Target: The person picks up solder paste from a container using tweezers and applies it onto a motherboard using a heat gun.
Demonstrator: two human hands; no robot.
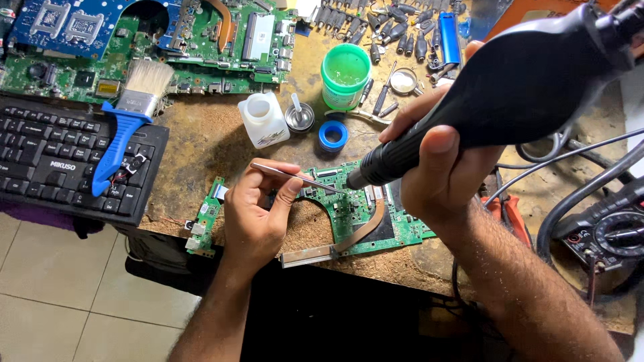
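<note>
At the workbench's (pixel 221 144) left edge a black keyboard (pixel 60 157) lies with a blue-handled brush (pixel 127 124) resting across its right end, bristles toward the far edge. Beyond them, along the far edge, lie large green and blue motherboards (pixel 201 40). Right of the brush stands a small white plastic bottle (pixel 263 119), then a little metal tin (pixel 300 117), a blue ring-shaped spool (pixel 333 134) and a green tub (pixel 345 76).

At the near edge, a small green board (pixel 206 218) lies just left of the left hand (pixel 258 214), which pinches metal tweezers (pixel 295 177) between thumb and fingers, tips pointing right onto the green circuit board (pixel 362 211). That board sits at the near edge, between the hands, with a copper heat pipe (pixel 365 228) curving across it.

The right hand (pixel 439 161) is wrapped around a black hot-air gun (pixel 510 87), its nozzle aimed down-left at the board, close to the tweezer tips. Dark adapter tips (pixel 396 27) crowd the far edge; a multimeter (pixel 614 234) and cables (pixel 570 201) lie at the right edge.
</note>
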